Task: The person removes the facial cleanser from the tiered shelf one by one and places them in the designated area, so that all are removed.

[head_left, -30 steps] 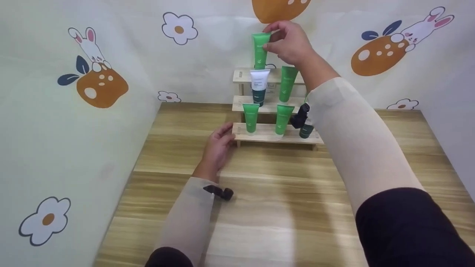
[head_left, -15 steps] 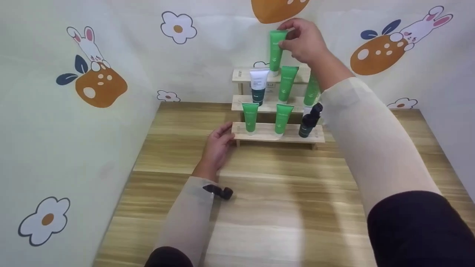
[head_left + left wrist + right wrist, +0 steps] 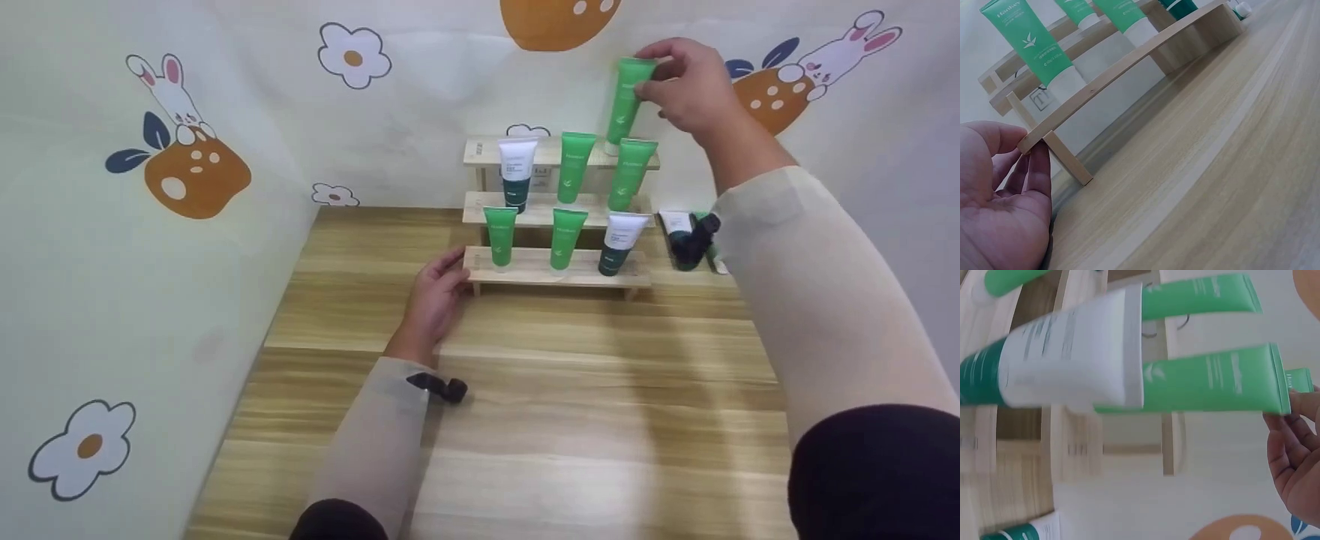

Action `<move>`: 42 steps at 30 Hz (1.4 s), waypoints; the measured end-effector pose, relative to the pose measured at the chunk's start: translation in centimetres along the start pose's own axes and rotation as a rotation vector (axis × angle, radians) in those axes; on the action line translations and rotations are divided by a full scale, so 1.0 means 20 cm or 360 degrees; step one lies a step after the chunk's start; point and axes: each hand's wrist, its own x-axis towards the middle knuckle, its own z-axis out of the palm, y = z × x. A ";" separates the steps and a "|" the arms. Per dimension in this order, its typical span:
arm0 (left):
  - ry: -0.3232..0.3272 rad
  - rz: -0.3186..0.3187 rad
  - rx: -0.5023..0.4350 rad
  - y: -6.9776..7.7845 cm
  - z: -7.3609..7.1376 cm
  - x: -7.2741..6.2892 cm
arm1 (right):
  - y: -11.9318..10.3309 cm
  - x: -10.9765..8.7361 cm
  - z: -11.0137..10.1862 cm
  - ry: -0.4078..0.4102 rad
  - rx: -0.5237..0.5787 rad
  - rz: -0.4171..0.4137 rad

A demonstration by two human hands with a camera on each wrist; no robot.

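A three-tier wooden display rack [image 3: 525, 277] stands at the back of the table. My right hand [image 3: 694, 86] pinches a green squeeze tube [image 3: 628, 101] near its flat top end, upright at the right end of the top tier. On the middle tier stand a white and dark green tube [image 3: 516, 172] and two green tubes. The bottom tier bears two green tubes, one of them at the left end [image 3: 500, 236], and a white and dark green tube [image 3: 621, 241] at the right. My left hand [image 3: 1002, 208] grips the bottom tier's left end between thumb and fingers.
Right of the rack, a white and dark green tube [image 3: 677, 221] and a green one lie on the wooden table [image 3: 525, 450], partly behind the right wrist camera. Walls with printed bunnies and flowers enclose the back and sides.
My right hand has moved the green tube rightward along the top tier, from the left end to the right end. The left hand has stayed on the rack.
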 end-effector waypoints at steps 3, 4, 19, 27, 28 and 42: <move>-0.0003 0.0006 0.0008 0.00 0.00 0.00 | 0.05 -0.02 -0.06 0.0028 0.0057 0.0005; -0.0003 0.0008 0.0009 0.00 0.00 0.00 | 0.06 -0.03 -0.07 0.0037 0.0087 0.0006; 0.0031 0.0021 0.0029 0.00 0.00 0.00 | 0.42 -0.17 -0.20 0.0376 0.1157 -0.0016; 0.0022 0.0015 0.0011 -0.01 -0.01 -0.01 | 0.62 -0.24 -0.28 0.0448 0.1339 0.0109; 0.0023 0.0016 0.0019 -0.01 -0.01 -0.01 | 0.64 -0.25 -0.28 0.0452 0.1343 0.0119; 0.0025 0.0036 0.0020 -0.01 0.00 0.00 | 0.97 -0.33 -0.37 0.0478 0.1254 0.0282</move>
